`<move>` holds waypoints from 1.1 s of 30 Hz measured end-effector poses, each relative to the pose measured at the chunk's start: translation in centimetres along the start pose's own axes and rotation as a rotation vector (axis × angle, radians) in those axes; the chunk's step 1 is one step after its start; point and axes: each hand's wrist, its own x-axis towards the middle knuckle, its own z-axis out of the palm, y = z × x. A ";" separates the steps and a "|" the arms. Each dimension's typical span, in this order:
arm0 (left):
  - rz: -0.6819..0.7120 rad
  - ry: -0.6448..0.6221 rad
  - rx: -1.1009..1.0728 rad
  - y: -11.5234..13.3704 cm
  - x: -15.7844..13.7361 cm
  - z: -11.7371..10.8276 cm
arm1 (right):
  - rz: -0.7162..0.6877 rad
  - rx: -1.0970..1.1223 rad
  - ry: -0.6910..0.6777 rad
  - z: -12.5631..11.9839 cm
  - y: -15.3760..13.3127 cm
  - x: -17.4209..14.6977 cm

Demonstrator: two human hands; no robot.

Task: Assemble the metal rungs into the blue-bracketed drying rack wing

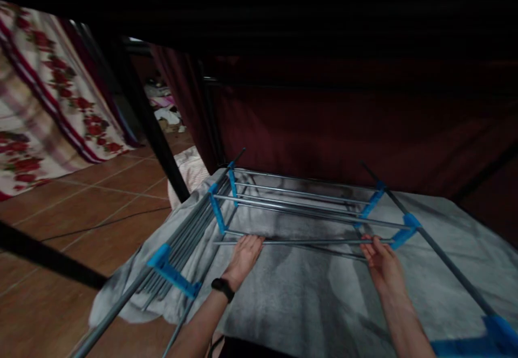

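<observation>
A thin grey metal rod (307, 242) lies crosswise in front of me, with both hands on it. My left hand (246, 252) is closed over it near its left end, a dark band on the wrist. At the other end my right hand (380, 258) pinches the rod close to a blue plastic bracket (402, 234). The rod belongs with a frame of grey tubes and blue brackets, where several crossbars (299, 204) run between the sides. On the left, another blue bracket (217, 209) stands near the rod's free end, which looks apart from it.
Several loose rods (188, 234) lie along the left side on a grey blanket (311, 298). Dark posts (149, 120) and a low dark beam overhead surround the bed. A maroon curtain (324, 131) hangs behind; tiled floor (101, 201) with a cable lies left.
</observation>
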 end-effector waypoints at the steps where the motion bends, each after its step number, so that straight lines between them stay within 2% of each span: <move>1: -0.002 -0.007 -0.006 0.0 0.3 -0.1 | 0.005 -0.006 -0.004 -0.3 0.1 0.3; 11: 0.056 -0.065 0.087 -0.8 3.6 -2.9 | -0.038 -0.107 -0.011 -2.1 0.5 2.0; 21: 0.108 -0.060 0.138 -1.0 6.2 -5.5 | -0.049 -0.233 0.026 -1.3 0.3 1.8; 33: 0.110 -0.090 0.106 -1.3 6.9 -4.9 | -0.034 -0.292 0.027 -1.8 0.4 2.4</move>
